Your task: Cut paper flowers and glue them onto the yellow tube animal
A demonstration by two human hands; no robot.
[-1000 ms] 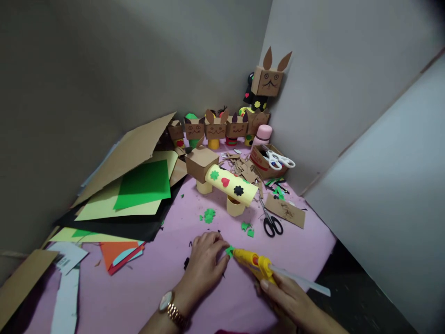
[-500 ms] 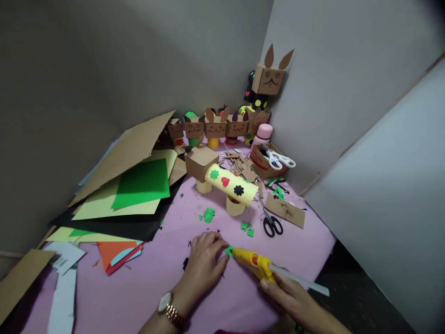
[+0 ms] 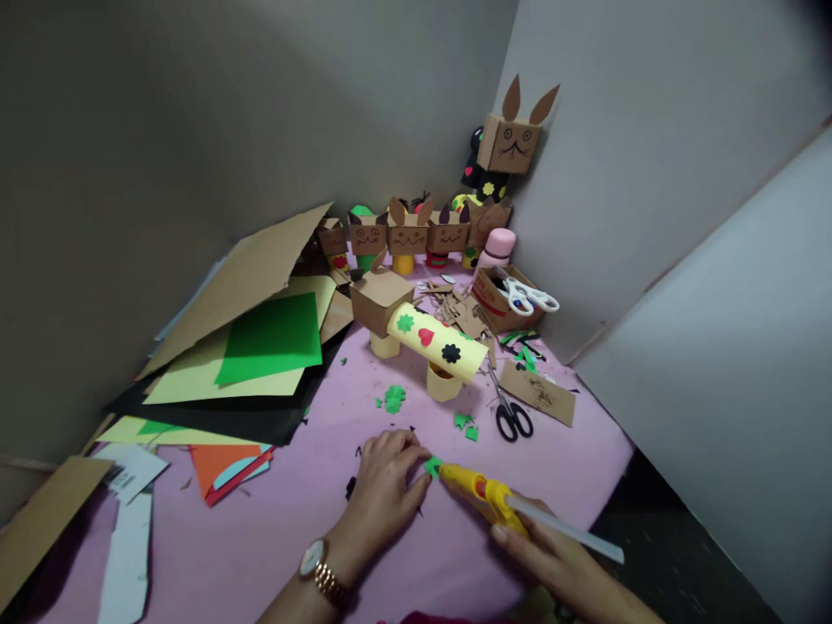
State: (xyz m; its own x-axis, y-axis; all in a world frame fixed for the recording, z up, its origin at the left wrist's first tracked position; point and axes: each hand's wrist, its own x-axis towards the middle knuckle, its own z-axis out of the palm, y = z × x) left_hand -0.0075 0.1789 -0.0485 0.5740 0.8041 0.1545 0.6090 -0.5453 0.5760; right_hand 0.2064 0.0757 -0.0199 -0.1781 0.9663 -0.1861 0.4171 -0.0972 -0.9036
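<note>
My right hand is closed round a yellow hot glue gun with a long clear glue stick jutting from its back. The gun's nozzle meets a small green paper cutout. Fingertips of my left hand pinch that cutout at its left edge, just above the table. Beyond the hands stands a cardboard-headed animal figure with a yellow paper tube body, decorated with flower shapes and a red heart. More green flower cutouts lie in front of it.
Black-handled scissors and a cardboard piece lie to the right. A box with white scissors sits behind them. Stacked coloured sheets fill the left side. Several cardboard animals stand along the wall, near a pink bottle.
The view has shifted slightly. Both hands keep their places, with the glue gun's nozzle still at the green cutout.
</note>
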